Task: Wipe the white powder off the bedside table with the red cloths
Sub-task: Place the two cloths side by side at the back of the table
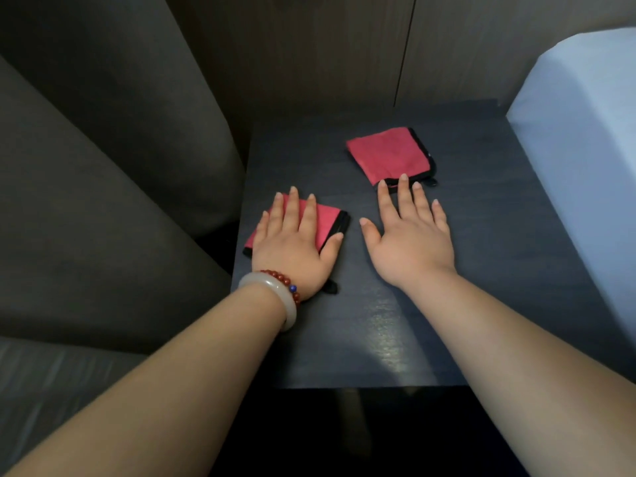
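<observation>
Two folded red cloths with black edging lie on the dark bedside table [378,325]. My left hand [296,242] lies flat on the nearer cloth [328,220] at the table's left side, fingers spread, covering most of it. The farther cloth [390,154] rests toward the back middle. My right hand [411,235] lies flat on the tabletop just in front of it, fingers apart, with the fingertips touching its near black edge. No white powder shows on the dark surface; only a pale sheen near the front.
A dark upholstered chair or sofa [103,201] presses against the table's left edge. A bed with a pale sheet [581,132] borders the right side. A wood-panelled wall [309,56] stands behind. The table's front edge drops to a dark floor.
</observation>
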The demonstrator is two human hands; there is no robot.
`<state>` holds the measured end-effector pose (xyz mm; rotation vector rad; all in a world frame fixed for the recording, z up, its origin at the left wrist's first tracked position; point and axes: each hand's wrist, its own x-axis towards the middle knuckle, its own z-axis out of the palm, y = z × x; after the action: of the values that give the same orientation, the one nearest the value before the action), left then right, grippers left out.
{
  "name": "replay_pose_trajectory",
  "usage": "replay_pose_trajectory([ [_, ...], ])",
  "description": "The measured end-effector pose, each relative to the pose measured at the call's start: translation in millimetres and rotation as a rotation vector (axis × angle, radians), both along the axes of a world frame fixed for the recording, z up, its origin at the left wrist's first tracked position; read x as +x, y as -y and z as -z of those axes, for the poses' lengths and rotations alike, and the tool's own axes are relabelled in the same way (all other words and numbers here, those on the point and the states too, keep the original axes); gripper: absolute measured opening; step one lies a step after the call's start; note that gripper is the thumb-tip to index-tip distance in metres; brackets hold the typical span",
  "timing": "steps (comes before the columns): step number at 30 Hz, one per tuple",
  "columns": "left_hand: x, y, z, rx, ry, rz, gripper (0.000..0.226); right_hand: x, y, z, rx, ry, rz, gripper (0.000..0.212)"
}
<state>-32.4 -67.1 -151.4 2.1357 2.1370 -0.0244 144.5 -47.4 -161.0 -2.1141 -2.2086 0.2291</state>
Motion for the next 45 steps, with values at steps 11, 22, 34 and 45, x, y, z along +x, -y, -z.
replay_pose_trajectory([
  [11,6,-52,-3,-0.085,0.021,-0.069,0.073,0,-1,2,0.011,0.007,0.003,0.068],
  [22,-15,-58,-4,-0.131,0.027,-0.049,0.062,-1,-1,1,0.004,0.002,-0.001,0.068],
  [34,-12,-67,-5,-0.104,0.019,-0.052,0.062,-1,-1,-1,-0.002,0.006,-0.007,0.066],
  [45,16,-44,1,-0.037,0.03,0.052,0.064,-2,-3,-1,-0.006,0.009,-0.003,0.066],
])
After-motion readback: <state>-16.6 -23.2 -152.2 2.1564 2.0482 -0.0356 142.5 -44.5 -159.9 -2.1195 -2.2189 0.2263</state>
